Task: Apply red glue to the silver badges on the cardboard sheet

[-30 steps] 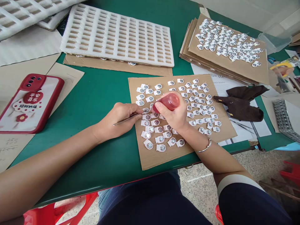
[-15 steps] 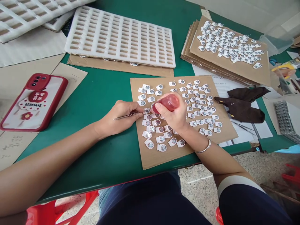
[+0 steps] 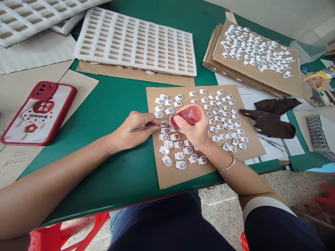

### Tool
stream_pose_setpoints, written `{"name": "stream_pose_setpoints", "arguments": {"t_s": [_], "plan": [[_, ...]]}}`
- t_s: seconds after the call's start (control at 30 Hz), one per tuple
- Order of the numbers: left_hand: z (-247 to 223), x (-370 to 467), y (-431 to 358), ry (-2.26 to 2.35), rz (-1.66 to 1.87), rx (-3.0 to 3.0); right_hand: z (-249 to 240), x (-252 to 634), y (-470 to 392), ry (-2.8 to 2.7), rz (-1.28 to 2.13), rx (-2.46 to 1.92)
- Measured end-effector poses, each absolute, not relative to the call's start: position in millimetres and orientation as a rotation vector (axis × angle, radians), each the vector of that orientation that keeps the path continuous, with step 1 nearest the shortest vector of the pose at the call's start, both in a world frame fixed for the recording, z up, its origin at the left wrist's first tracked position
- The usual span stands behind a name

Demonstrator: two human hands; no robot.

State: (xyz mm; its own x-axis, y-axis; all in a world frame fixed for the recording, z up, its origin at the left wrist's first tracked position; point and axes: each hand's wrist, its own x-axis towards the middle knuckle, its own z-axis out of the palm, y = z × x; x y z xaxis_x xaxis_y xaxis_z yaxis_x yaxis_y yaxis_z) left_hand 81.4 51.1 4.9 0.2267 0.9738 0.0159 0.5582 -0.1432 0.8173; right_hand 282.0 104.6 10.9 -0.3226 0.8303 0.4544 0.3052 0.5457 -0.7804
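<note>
My left hand (image 3: pixel 137 130) is closed on a pair of thin metal tweezers (image 3: pixel 141 129), its fingertips at the left edge of a cardboard sheet (image 3: pixel 167 177). The tips reach a small round piece on a white tab (image 3: pixel 164 123). My right hand (image 3: pixel 195 129) is wrapped round a translucent red squeeze bottle (image 3: pixel 188 115), tilted with its narrow end down and left toward that same piece. Whether its tip touches the piece is hard to see. Rows of similar pieces (image 3: pixel 180 164) lie on the sheet, some hidden under my right hand.
A red-framed phone (image 3: pixel 39 113) lies at the left on cardboard. Behind are white foam grid trays (image 3: pixel 136 42). At the back right, stacked cardboard sheets (image 3: pixel 285 78) carry more pieces. Dark brown gloves (image 3: pixel 274 118) rest on papers at the right. The green table's front edge (image 3: pixel 117 209) runs below my arms.
Both hands stay almost where they were, with the tweezers and bottle still held at the same piece. Only the camera view has shifted slightly.
</note>
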Motion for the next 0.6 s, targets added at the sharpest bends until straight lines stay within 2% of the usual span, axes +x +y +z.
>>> {"name": "stream_pose_setpoints", "arguments": {"t_s": [0.6], "plan": [[7.6, 82.5, 51.2, 1.425, 0.729, 1.767, 10.1, 280.8, 104.3, -1.888, 0.736, -0.927]]}}
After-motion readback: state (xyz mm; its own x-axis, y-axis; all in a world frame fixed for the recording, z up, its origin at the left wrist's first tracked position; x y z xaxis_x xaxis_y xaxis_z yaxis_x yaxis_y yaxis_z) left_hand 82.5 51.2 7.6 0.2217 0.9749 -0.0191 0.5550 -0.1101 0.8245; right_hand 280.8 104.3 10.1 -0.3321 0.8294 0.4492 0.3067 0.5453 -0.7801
